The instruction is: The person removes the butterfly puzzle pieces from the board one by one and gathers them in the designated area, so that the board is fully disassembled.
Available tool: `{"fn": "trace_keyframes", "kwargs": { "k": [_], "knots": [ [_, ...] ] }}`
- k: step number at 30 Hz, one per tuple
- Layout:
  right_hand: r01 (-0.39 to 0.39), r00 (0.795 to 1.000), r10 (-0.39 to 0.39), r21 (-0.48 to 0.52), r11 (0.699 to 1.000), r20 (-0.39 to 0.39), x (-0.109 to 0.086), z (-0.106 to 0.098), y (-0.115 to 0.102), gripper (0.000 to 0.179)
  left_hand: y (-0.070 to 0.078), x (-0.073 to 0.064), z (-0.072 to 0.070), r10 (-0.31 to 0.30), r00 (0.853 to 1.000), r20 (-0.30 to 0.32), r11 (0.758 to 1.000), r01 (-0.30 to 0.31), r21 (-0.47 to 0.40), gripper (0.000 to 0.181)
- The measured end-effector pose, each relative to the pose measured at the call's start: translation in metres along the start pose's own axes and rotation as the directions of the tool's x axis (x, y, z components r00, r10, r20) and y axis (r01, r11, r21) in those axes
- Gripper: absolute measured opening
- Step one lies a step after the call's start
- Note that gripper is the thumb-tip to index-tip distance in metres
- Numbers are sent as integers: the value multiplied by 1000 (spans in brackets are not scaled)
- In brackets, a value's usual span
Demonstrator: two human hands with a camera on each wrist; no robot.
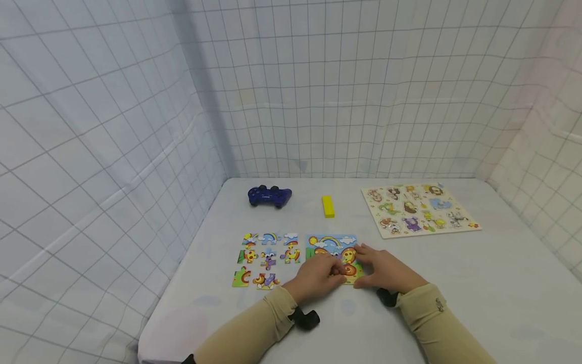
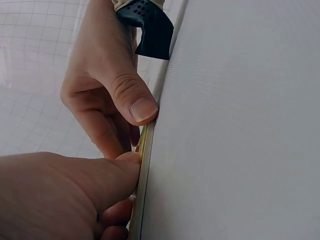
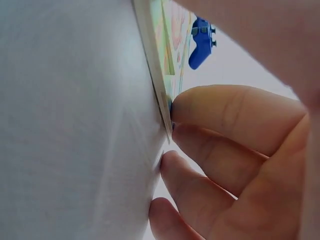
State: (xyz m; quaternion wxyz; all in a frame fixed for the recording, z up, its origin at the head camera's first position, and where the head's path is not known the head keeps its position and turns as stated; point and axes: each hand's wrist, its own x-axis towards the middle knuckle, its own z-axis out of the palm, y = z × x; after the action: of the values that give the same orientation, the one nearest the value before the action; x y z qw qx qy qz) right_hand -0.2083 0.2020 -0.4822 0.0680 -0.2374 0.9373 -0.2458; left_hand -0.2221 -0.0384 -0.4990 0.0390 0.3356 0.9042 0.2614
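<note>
A picture puzzle board (image 1: pixel 334 240) with a sun, rainbow and butterfly lies flat on the table. Over its lower front part is my left hand (image 1: pixel 318 275), fingers curled and fingertips down at the picture. In the left wrist view the left thumb (image 2: pixel 127 162) meets the board's edge; I cannot tell whether those fingers pinch a piece. At the right edge my right hand (image 1: pixel 388 268) rests with relaxed, spread fingers, its thumb by the near right corner. The right wrist view shows its fingertips against the board's edge (image 3: pixel 157 75).
Loose jigsaw pieces (image 1: pixel 268 258) lie in rows left of the board. Behind them sits a blue game controller (image 1: pixel 269 196). A yellow block (image 1: pixel 328 206) lies at the back middle, and a wooden animal puzzle board (image 1: pixel 420 210) at the back right. Checked cloth walls (image 1: pixel 350 91) enclose the table.
</note>
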Motion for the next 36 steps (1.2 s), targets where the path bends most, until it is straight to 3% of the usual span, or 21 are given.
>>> {"fn": "trace_keyframes", "kwargs": {
  "k": [8,20,36],
  "knots": [
    [17,1000,-17,-18,1000,2,0,-2,-4,63,4,2,-3,-7,999,35,1000,6,20,10],
    [-4,1000,5,-48,999,12,0,-1,-7,63,-1,0,-2,-28,999,17,995,29,-99,9],
    [-1,1000,1,-38,999,2,0,-2,-9,67,2,0,1,-18,1000,-10,1000,18,-11,13]
  ]
}}
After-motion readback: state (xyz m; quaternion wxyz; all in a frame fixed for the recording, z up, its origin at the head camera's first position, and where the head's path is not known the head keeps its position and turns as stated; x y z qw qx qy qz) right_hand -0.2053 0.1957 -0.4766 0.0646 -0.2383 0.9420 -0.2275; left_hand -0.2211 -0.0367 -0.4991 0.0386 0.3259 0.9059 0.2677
